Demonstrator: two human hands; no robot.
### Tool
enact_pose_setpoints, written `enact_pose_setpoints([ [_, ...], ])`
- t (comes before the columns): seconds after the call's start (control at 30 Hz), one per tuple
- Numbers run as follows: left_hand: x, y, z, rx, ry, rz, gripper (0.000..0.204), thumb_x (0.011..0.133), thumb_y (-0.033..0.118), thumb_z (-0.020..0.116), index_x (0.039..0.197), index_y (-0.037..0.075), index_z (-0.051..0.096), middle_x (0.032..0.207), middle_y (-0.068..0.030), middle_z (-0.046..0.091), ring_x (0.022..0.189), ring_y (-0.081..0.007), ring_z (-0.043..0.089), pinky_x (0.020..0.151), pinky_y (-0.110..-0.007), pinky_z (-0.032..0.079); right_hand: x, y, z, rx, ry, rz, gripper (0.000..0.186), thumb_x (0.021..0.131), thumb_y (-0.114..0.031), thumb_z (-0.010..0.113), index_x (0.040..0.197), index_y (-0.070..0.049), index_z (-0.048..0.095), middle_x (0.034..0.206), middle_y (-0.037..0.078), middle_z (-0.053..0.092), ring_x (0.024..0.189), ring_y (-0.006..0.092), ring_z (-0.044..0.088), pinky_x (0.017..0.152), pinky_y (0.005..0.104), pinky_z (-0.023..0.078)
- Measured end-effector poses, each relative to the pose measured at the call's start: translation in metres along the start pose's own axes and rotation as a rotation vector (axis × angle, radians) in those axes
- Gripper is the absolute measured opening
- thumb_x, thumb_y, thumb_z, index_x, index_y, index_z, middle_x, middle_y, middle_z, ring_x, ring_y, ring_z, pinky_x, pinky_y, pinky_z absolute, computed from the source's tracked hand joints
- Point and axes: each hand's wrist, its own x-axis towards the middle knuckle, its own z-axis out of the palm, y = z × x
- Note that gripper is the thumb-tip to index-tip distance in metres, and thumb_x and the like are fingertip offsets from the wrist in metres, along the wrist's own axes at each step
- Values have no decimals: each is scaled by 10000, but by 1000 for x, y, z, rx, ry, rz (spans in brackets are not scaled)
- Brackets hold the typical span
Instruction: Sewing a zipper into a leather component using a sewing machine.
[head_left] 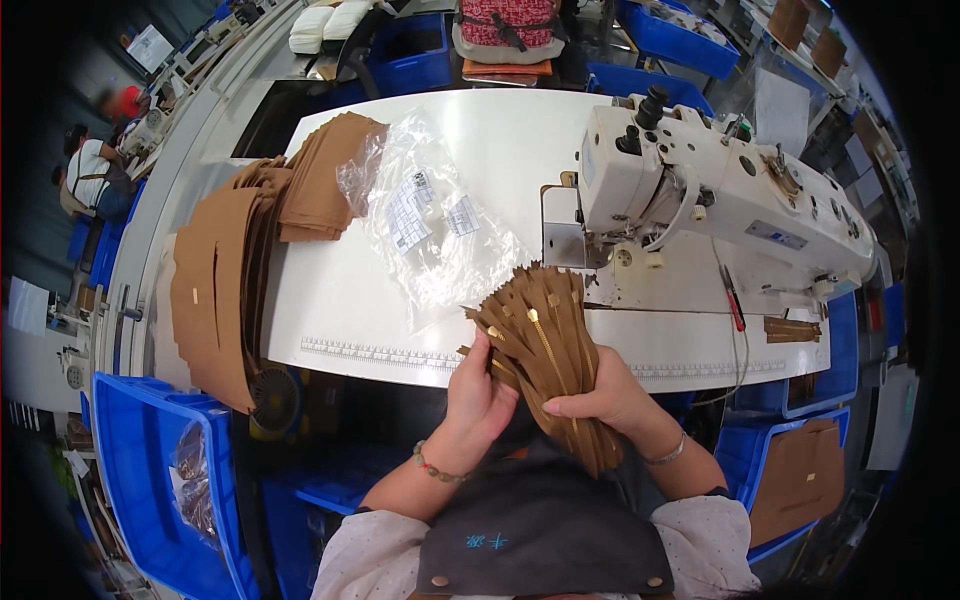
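Observation:
A thick bundle of brown zippers (560, 350) with gold teeth and pulls is held over the table's front edge, its upper ends fanned out. My left hand (478, 398) cups the bundle's left side, fingers curled around the zippers. On the other side my right hand (603, 400) grips the lower part, thumb laid across the front. Just beyond the bundle lies a clear plastic bag (430, 225) with white printed labels. The white sewing machine (720, 190) stands to the right, its needle area close behind the zippers' upper ends.
Brown cut panels (215, 280) hang over the table's left edge, beside another brown stack (330, 180). Red-handled snips (735, 305) and a few zippers (792, 330) lie at the right. Blue bins (160, 480) flank me. A ruler strip (380, 354) runs along the front edge.

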Motion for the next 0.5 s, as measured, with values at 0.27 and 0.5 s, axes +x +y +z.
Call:
enact_pose_setpoints([
  [0.27, -6, 16, -8, -159, -132, 135, 243, 1083, 359, 528, 968, 148, 495, 806, 33, 381, 683, -87, 339, 622, -251, 362, -2, -9, -7, -198, 177, -44, 467, 760, -92, 810, 1168, 8, 605, 1032, 53, 678, 964, 134, 631, 886, 308, 511],
  [0.5, -15, 34, -1, 12, -179, 191, 158, 1074, 202, 548, 1152, 65, 549, 851, 22, 448, 649, -58, 371, 558, -216, 342, -1, -13, -10, -180, 197, -119, 432, 769, -71, 799, 1148, 12, 608, 1000, 49, 685, 911, 140, 645, 857, 302, 524],
])
